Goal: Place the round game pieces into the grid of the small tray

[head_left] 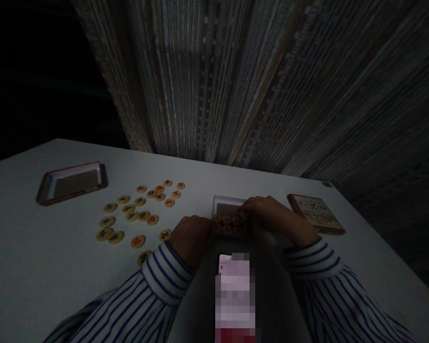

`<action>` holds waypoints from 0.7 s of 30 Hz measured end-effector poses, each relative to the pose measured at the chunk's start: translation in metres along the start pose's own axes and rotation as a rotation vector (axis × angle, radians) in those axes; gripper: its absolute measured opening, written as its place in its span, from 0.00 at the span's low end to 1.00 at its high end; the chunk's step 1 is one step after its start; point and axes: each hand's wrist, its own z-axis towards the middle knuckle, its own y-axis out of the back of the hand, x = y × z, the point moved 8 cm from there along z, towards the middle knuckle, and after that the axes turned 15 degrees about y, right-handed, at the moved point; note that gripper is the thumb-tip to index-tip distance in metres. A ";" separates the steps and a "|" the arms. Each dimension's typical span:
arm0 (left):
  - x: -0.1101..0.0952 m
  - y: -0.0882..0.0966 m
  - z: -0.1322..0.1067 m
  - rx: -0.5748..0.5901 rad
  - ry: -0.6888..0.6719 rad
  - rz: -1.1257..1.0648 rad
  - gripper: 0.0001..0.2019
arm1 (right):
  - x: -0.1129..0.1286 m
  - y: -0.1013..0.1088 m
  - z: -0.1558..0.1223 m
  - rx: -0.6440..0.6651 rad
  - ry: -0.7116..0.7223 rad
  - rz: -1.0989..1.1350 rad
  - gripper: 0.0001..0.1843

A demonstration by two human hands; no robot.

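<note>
A small open box [229, 200] with a pale rim lies at the table's near edge. Round xiangqi pieces [226, 220] with red characters fill its near part in rows. My left hand [192, 238] is closed at the box's left side, its fingertips hidden from me. Over the box's right side bends my right hand [277, 218], fingers curled down at the pieces; whatever they pinch is hidden. Loose xiangqi pieces [139, 201], marked in black, red or green, are scattered to the left of the box, several close to my left wrist.
An open, shallow box lid [71, 182] rests at the far left of the white table [67, 252]. To the right lies a flat box with a picture [315, 211]. A lit phone [235, 295] is below my hands. Striped curtains [200, 85] hang behind the table.
</note>
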 end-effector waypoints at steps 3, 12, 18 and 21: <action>0.000 -0.001 0.000 0.003 0.000 0.009 0.14 | -0.001 0.003 -0.002 -0.036 -0.003 0.030 0.16; 0.001 0.000 0.000 0.019 0.016 0.035 0.15 | 0.002 0.002 0.000 -0.010 0.002 -0.015 0.17; -0.001 0.002 0.000 0.034 0.009 0.021 0.15 | 0.002 0.006 -0.001 -0.043 0.003 -0.011 0.16; -0.001 0.002 0.000 0.025 0.008 0.028 0.15 | 0.002 0.008 -0.003 -0.064 0.009 -0.009 0.16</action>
